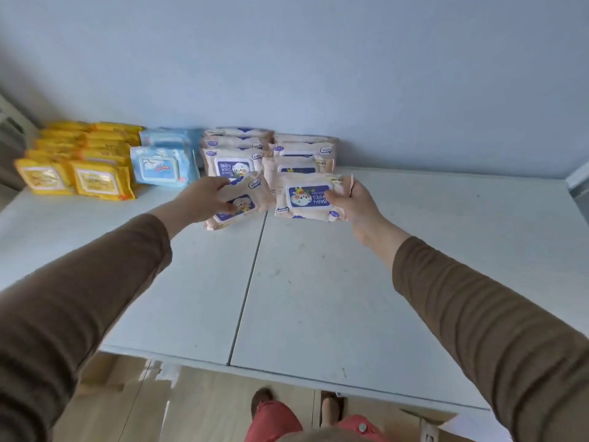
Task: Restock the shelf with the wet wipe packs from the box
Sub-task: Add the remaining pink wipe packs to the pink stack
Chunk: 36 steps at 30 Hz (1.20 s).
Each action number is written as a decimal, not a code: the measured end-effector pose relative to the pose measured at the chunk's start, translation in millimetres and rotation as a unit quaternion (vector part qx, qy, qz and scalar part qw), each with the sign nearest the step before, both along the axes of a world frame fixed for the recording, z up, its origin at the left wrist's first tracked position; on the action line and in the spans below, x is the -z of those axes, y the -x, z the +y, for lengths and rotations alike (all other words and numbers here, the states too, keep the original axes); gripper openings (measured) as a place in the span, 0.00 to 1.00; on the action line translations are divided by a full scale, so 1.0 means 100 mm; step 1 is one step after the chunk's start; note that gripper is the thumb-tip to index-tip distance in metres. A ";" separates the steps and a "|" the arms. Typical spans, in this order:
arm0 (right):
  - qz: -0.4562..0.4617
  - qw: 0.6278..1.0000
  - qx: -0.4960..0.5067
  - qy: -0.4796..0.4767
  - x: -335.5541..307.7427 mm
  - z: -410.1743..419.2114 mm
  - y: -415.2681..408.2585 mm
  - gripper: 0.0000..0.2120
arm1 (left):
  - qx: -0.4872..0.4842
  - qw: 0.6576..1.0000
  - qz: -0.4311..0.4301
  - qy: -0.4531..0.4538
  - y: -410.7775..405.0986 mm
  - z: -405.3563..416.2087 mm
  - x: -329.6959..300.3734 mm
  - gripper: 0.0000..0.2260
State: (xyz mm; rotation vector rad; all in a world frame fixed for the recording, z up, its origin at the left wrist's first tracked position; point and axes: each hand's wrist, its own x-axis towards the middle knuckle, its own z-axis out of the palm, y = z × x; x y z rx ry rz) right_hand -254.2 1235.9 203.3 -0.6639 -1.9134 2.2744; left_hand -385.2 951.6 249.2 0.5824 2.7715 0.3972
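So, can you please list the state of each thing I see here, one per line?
Left hand: grips a cream baby wipes pack, tilted.
Right hand: grips another cream pack, label upside down.
Cream pack rows: stacked against the wall.
Blue wipe packs: leaning upright.
Yellow wipe packs: in rows.

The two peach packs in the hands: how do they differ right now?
The left-hand pack is tilted, its label partly hidden by the left hand. The right-hand pack lies squarer to the camera, its label reading upside down, gripped at its right end by the right hand. Both are peach baby wipes with blue labels.
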 end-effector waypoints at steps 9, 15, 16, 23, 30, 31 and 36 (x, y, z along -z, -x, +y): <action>-0.001 0.995 0.072 -0.062 0.40 -0.22 0.56 0.19 | 0.127 0.989 0.077 0.015 0.93 0.15 0.15 0.29; -0.035 0.952 0.129 -0.277 0.56 -0.46 0.58 0.32 | 0.156 0.975 0.151 -0.042 1.01 -0.01 0.40 0.25; -0.033 0.946 0.140 -0.289 0.57 -0.49 0.61 0.31 | 0.165 0.974 0.151 -0.047 1.05 -0.04 0.39 0.23; -0.047 0.923 0.194 -0.328 0.61 -0.59 0.77 0.30 | 0.190 0.968 0.167 0.004 1.15 0.03 0.33 0.25; -0.122 0.850 0.179 -0.480 0.56 -0.58 0.65 0.38 | 0.155 0.959 0.235 0.024 0.93 0.04 0.36 0.27; -0.143 0.841 0.174 -0.492 0.56 -0.59 0.61 0.38 | 0.153 0.956 0.251 0.021 0.87 0.04 0.38 0.29; -0.189 0.832 0.131 -0.504 0.51 -0.55 0.30 0.37 | 0.144 0.948 0.283 -0.007 0.44 0.03 0.47 0.34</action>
